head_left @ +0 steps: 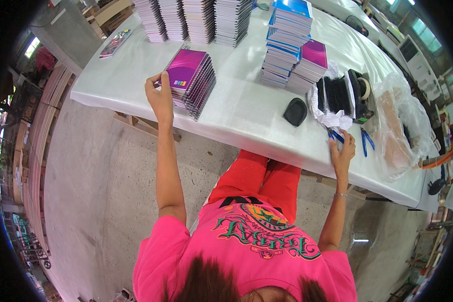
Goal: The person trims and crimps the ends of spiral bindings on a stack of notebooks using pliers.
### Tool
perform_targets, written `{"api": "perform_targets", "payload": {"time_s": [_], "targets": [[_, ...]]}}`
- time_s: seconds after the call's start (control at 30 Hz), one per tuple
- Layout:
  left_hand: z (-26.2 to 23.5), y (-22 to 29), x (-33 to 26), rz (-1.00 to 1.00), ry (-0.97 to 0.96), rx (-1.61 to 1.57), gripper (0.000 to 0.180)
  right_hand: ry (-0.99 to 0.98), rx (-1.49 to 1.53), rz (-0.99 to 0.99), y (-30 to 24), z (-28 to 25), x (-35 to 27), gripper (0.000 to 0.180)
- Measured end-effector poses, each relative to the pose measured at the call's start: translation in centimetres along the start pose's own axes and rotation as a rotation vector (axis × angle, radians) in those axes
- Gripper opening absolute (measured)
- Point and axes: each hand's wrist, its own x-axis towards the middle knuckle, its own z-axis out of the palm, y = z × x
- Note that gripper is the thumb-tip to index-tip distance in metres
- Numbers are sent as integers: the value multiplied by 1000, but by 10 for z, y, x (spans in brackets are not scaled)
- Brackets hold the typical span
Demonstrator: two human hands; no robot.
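Observation:
A stack of purple spiral notebooks lies near the table's front edge, left of centre, with wire coils showing along its side. My left hand is closed at the stack's left side, thumb and fingers pinching the edge of a notebook near the top. On the right, my right hand has its fingers round the handles of blue-handled pliers, which lie on the table. A second blue-handled tool rests just right of that hand. Left of the pliers sits a black rounded object.
Tall stacks of notebooks stand at the back. Blue-covered books pile up beside shorter purple notebooks. Black coils in white paper, a tape dispenser and a clear plastic bag occupy the right. A booklet lies far left.

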Motion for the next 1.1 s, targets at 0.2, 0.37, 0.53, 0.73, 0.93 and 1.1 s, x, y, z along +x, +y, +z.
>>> {"api": "perform_targets", "payload": {"time_s": [0.2, 0.37, 0.53, 0.73, 0.93, 1.1], "targets": [[-6, 9, -2, -71, -47, -102, 33, 118, 191, -19, -31, -11, 71, 30], [-9, 20, 0, -83, -66, -63, 46, 153, 422, 35, -63, 1, 140, 26], [-9, 60, -11, 147, -367, 639, 94, 80, 616, 124, -80, 13, 176, 27], [-13, 57, -10, 146, -478, 658, 101, -38, 695, 118, -91, 22, 188, 28], [-12, 53, -7, 183, -490, 626, 96, -123, 724, 172, -75, 31, 199, 30], [-12, 50, -8, 235, -432, 669, 93, -100, 620, 262, -66, 58, 220, 47]]}}
